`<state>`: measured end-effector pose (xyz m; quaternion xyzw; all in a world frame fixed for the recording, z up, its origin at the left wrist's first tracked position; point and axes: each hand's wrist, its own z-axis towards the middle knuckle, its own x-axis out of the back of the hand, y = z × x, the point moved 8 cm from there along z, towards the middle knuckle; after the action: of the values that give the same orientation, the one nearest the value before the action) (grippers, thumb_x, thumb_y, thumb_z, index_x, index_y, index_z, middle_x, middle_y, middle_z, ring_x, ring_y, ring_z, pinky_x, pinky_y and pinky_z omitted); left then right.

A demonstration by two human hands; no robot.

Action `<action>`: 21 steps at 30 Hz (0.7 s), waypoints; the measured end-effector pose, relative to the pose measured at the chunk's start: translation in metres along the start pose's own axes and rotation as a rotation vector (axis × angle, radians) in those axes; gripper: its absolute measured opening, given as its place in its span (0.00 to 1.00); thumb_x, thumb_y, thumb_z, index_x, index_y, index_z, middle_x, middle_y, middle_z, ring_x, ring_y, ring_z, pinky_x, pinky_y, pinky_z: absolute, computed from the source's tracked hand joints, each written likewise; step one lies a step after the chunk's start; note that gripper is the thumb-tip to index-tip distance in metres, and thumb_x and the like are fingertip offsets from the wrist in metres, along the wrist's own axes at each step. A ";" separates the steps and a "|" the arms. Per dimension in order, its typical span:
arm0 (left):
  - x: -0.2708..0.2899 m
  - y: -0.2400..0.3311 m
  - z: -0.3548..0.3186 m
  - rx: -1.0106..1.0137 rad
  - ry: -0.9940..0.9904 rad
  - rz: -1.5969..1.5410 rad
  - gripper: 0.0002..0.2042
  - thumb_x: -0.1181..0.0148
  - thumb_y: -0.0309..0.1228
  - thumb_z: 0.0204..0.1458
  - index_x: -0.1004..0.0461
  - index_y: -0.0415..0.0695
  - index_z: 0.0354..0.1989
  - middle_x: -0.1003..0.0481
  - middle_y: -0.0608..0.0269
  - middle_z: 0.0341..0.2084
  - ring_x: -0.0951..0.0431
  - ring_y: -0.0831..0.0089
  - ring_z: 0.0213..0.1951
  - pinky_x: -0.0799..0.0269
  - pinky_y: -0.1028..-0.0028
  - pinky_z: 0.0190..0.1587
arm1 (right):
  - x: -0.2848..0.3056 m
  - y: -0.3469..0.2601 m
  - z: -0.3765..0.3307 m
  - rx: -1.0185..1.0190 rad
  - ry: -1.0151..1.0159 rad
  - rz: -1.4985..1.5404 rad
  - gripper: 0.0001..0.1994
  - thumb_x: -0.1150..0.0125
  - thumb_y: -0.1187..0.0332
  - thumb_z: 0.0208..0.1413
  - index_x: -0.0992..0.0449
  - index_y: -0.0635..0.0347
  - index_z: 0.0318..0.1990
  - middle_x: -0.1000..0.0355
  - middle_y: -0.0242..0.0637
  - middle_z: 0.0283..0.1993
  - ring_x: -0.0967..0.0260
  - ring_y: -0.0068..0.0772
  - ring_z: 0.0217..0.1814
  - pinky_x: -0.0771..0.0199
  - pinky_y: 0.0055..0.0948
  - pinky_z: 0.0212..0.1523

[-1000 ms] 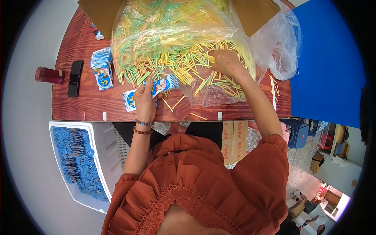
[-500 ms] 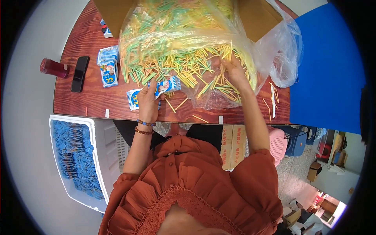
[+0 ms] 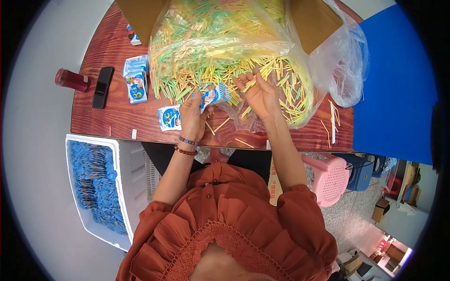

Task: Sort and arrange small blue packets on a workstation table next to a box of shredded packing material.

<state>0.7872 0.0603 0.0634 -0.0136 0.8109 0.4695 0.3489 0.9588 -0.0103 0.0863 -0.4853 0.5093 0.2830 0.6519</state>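
- As the person leans over a dark red wooden table (image 3: 117,124), the left hand (image 3: 193,118) pinches a small blue and white packet (image 3: 214,95) between thumb and fingers, its mouth turned toward the other hand, seemingly so sticks can be slid in
- The right hand (image 3: 262,96) rests palm down on the heap with fingers loosely curled around a few thin yellow sticks (image 3: 250,83); the grip is narrow, not a fist
- A large clear plastic bag (image 3: 281,51) lies open across the table inside a brown cardboard box (image 3: 318,21); it holds a big loose pile of yellow and green sticks (image 3: 206,51) that spills out at the near side, within easy reach of both hands
- A few stray sticks (image 3: 330,124) lie on the bare wood to the right
- Another blue and white packet (image 3: 168,118) lies just beside the left hand; a small stack of packets (image 3: 136,84) sits farther left, near a black phone (image 3: 102,87) and a dark red bottle (image 3: 71,80) lying on its side
- Below the table edge, at the person's left, a white foam box (image 3: 126,187) is filled with many blue packets (image 3: 96,187); a pink plastic stool (image 3: 330,178) stands at the right
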 end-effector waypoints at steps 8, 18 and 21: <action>0.001 -0.001 0.006 -0.039 0.031 -0.058 0.14 0.48 0.39 0.61 0.26 0.40 0.32 0.24 0.64 0.26 0.27 0.77 0.23 0.31 0.78 0.25 | -0.078 -0.005 -0.009 0.321 0.011 -0.447 0.10 0.58 0.67 0.67 0.38 0.62 0.50 0.29 0.45 0.41 0.33 0.50 0.56 0.45 0.49 0.64; -0.012 0.003 0.006 -0.129 -0.012 -0.109 0.15 0.50 0.40 0.62 0.24 0.41 0.32 0.22 0.65 0.29 0.26 0.79 0.28 0.29 0.77 0.30 | -0.087 0.022 -0.010 0.433 -0.031 -0.857 0.12 0.61 0.64 0.68 0.36 0.64 0.47 0.28 0.45 0.48 0.45 0.43 0.68 0.51 0.41 0.67; -0.013 0.002 0.009 -0.147 -0.037 -0.154 0.15 0.50 0.40 0.62 0.25 0.41 0.33 0.22 0.64 0.30 0.25 0.78 0.29 0.28 0.76 0.31 | -0.102 0.027 -0.012 0.466 -0.027 -1.072 0.12 0.61 0.64 0.67 0.36 0.63 0.48 0.31 0.46 0.53 0.52 0.44 0.71 0.55 0.41 0.69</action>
<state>0.8017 0.0646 0.0700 -0.0927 0.7643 0.4995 0.3971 0.8984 0.0007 0.1724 -0.5156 0.2329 -0.1996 0.8000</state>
